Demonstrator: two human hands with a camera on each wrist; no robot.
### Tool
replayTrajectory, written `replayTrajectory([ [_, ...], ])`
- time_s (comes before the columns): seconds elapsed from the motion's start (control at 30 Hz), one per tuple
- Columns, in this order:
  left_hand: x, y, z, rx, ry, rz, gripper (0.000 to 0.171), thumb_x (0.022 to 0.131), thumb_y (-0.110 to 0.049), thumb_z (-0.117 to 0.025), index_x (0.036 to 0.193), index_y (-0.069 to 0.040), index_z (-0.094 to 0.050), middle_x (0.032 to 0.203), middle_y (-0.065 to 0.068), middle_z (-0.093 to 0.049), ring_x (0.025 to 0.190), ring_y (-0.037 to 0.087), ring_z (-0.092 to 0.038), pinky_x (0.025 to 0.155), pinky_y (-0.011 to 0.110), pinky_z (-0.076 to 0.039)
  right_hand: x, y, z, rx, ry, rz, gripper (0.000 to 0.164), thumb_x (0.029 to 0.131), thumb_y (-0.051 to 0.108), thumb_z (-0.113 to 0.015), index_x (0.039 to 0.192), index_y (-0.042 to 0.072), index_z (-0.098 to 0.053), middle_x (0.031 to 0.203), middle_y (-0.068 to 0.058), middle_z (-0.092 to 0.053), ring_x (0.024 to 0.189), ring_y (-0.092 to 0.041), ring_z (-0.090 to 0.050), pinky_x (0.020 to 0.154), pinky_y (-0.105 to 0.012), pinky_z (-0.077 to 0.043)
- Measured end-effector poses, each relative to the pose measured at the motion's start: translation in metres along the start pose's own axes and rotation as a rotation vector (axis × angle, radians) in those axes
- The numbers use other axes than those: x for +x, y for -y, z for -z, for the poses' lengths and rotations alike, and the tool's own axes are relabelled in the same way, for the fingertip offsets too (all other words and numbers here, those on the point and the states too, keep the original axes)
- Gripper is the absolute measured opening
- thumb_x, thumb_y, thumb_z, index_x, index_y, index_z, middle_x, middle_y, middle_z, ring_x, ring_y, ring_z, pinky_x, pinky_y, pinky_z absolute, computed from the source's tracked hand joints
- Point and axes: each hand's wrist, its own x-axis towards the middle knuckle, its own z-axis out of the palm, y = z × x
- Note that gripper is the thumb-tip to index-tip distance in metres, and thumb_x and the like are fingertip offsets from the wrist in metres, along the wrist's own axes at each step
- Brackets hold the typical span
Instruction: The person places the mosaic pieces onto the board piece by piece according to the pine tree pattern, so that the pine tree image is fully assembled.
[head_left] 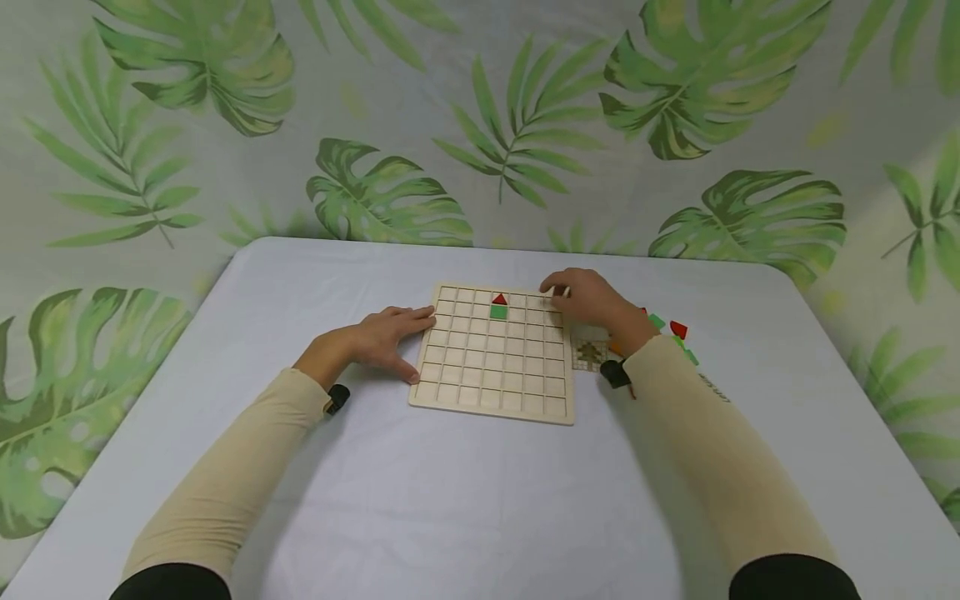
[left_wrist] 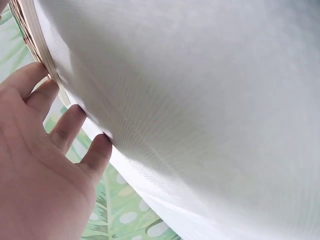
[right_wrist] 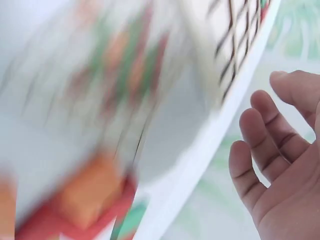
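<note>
1. wooden board (head_left: 491, 367) is lying on the white surface (head_left: 480, 500), with a green square (head_left: 498, 312) and red triangle (head_left: 499, 299) sitting near its top edge; an uneven push from the left-hand grip (head_left: 384, 340) could be skewing it.
2. a low sweep of the right-hand grip (head_left: 591, 297) would be risking those two pieces, or the loose pieces (head_left: 678, 329) lying to its right.
3. left-hand grip is resting widely spread, touching the board's left edge, pinching nothing.
4. right-hand grip is hovering partly open by the top right corner, holding nothing visible.
</note>
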Motion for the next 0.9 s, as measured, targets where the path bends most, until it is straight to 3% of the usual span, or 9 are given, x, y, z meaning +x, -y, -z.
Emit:
replayTrajectory([
  [0.3, 0.000, 0.001, 0.000, -0.005, -0.001, 0.004, 0.100, 0.081, -0.043, -0.079, 0.159, -0.014, -0.024, 0.170, 0.004, -0.010, 0.153, 0.037, -0.016, 0.119, 0.063, -0.021, -0.054, -0.084, 0.046, -0.060, -0.022, -0.185, 0.036, 0.098, 0.012, -0.048, 0.130, 0.003, -0.061, 0.123, -0.027, -0.060, 0.106, -0.040, -0.056, 0.085, -0.052, -0.051],
  [0.5, -0.002, 0.003, 0.001, 0.008, -0.014, 0.006, 0.100, 0.080, -0.044, -0.079, 0.158, -0.013, -0.026, 0.169, 0.006, -0.012, 0.152, 0.039, -0.018, 0.117, 0.064, -0.023, -0.087, -0.131, 0.052, -0.058, -0.010, -0.291, 0.037, 0.096, 0.010, -0.045, 0.128, 0.004, -0.064, 0.126, -0.032, -0.058, 0.114, -0.047, -0.050, 0.092, -0.059, -0.048],
  [0.7, -0.002, 0.003, 0.000, -0.023, -0.014, 0.003, 0.099, 0.080, -0.042, -0.079, 0.158, -0.014, -0.026, 0.169, 0.004, -0.012, 0.153, 0.038, -0.017, 0.118, 0.064, -0.021, -0.099, -0.152, 0.043, -0.052, 0.004, -0.269, 0.036, 0.094, 0.008, -0.048, 0.124, 0.005, -0.068, 0.125, -0.028, -0.063, 0.112, -0.044, -0.053, 0.093, -0.058, -0.048],
  [0.9, -0.001, 0.000, 0.000, -0.024, -0.007, 0.008, 0.100, 0.080, -0.041, -0.079, 0.159, -0.014, -0.025, 0.169, 0.004, -0.011, 0.153, 0.037, -0.016, 0.119, 0.063, -0.021, -0.101, -0.151, 0.041, -0.056, -0.017, -0.245, 0.035, 0.092, 0.007, -0.053, 0.123, 0.004, -0.068, 0.120, -0.028, -0.063, 0.104, -0.041, -0.055, 0.088, -0.055, -0.050],
])
